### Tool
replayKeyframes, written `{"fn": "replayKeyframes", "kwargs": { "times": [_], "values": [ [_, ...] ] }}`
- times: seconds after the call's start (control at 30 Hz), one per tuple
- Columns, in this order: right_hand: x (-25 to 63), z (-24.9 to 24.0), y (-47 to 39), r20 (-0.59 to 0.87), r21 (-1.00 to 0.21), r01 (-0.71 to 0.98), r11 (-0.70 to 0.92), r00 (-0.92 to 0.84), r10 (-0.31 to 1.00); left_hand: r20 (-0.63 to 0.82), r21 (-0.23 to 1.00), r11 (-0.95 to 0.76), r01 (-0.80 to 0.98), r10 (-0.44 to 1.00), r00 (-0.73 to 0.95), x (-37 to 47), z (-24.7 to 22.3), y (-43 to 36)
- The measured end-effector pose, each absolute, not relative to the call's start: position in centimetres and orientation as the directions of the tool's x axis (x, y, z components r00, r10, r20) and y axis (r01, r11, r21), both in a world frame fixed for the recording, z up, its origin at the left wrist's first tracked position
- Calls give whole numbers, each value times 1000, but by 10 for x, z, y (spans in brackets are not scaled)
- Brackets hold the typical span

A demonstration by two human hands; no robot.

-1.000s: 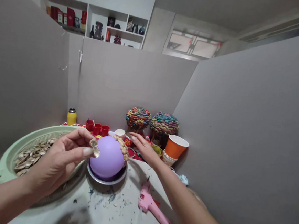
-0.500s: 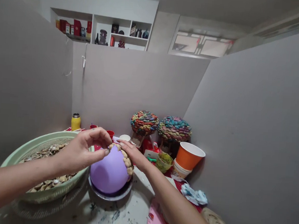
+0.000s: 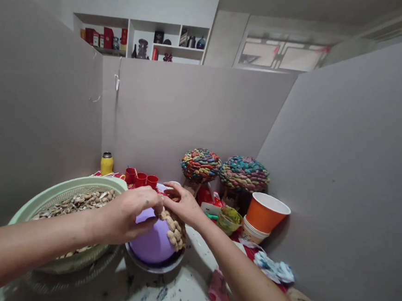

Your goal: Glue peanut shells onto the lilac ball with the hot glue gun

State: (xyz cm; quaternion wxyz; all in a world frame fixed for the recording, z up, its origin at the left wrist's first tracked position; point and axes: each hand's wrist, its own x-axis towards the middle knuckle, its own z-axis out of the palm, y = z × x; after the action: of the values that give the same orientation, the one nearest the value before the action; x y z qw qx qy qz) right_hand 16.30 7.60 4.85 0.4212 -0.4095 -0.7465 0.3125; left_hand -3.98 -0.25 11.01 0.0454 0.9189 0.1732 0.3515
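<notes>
A purple balloon [image 3: 152, 241] rests in a dark bowl [image 3: 158, 270], and peanuts [image 3: 174, 231] cover its right and upper side. My left hand [image 3: 135, 212] is at the balloon's upper left, its fingertips together near the top edge of the peanuts; whatever is between them is too small to make out. My right hand [image 3: 182, 207] lies over the balloon's top right against the peanuts, fingers spread and reaching toward the left fingertips. Left of the balloon stands a green basket [image 3: 22, 206] of shells [image 3: 85, 202], partly hidden by my left forearm.
Red cups [image 3: 140, 179] and a yellow bottle [image 3: 106, 164] stand behind. Two colourful domed pieces [image 3: 200, 165] are at the back, with an orange paper bucket [image 3: 263, 215] to their right. A pink glue gun [image 3: 220, 300] and a blue-white cloth [image 3: 275, 267] lie at the right.
My left hand has moved right and its fingers have come together at the balloon's top. The balloon has turned, showing more peanuts. The whole view has shifted slightly.
</notes>
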Motion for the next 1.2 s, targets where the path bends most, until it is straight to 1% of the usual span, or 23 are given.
{"fn": "replayKeyframes", "kwargs": {
  "times": [0.07,0.13,0.2,0.3,0.33,0.37,0.4,0.5,0.57,0.73,0.9,1.0,1.13,1.2],
  "values": [
    [160,46,75,403,-791,362,493,-298,865,588,77,-959,273,264,764,-38,107,1],
    [158,43,75,432,-770,377,514,-286,856,544,-17,-962,271,218,810,-37,105,3],
    [158,40,76,451,-755,395,524,-269,851,510,-75,-961,265,191,838,-35,104,3],
    [159,37,79,460,-747,413,520,-244,854,454,-131,-960,248,165,876,-33,103,2],
    [159,36,80,460,-748,414,518,-239,855,433,-131,-961,243,165,886,-32,103,1],
    [159,36,81,459,-750,414,517,-237,856,416,-106,-965,239,176,892,-32,103,1],
    [158,35,81,459,-751,412,516,-236,856,403,-53,-969,240,199,893,-31,103,1],
    [156,36,80,468,-748,409,522,-233,853,382,163,-952,259,303,873,-28,102,2],
    [156,36,78,479,-742,409,531,-231,847,366,222,-934,280,346,864,-26,102,3],
    [156,36,76,495,-735,409,540,-220,840,335,204,-934,292,347,876,-22,102,1],
    [155,34,78,505,-735,406,543,-208,838,326,232,-930,285,351,878,-18,98,-1],
    [155,35,77,511,-736,396,548,-206,835,302,194,-931,310,358,884,-17,96,0],
    [155,36,74,512,-741,384,551,-209,834,349,230,-929,289,356,867,-17,94,2],
    [155,37,74,510,-744,381,549,-207,835,358,178,-940,291,337,871,-17,93,3]
  ]
}}
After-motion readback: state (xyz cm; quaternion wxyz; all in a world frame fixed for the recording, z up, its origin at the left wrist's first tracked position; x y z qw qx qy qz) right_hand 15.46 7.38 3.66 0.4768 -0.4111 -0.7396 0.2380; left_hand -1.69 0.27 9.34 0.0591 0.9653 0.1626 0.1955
